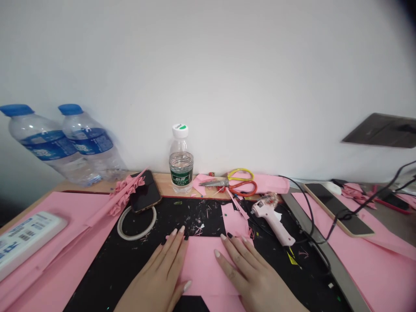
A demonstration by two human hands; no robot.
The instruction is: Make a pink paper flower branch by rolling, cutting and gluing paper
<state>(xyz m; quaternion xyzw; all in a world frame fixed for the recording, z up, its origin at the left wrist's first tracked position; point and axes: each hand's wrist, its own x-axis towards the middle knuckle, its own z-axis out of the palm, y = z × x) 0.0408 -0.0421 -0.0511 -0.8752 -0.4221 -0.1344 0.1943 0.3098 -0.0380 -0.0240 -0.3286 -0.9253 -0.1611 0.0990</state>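
Note:
Pink paper lies on the black mat at the bottom centre, with a folded-looking edge across its lower part. On its left side my left hand rests flat, fingers stretched forward and thumb on the paper. My right hand lies flat over the right side of the same paper, fingers spread a little. Neither hand is closed on anything. Just beyond my right fingertips is a smaller pink paper piece. A pink glue gun lies to the right of it.
Scissors lie at the back beside a water bottle. Left are a tape ring, a phone, two large bottles and a white box. Black cables and another phone are right.

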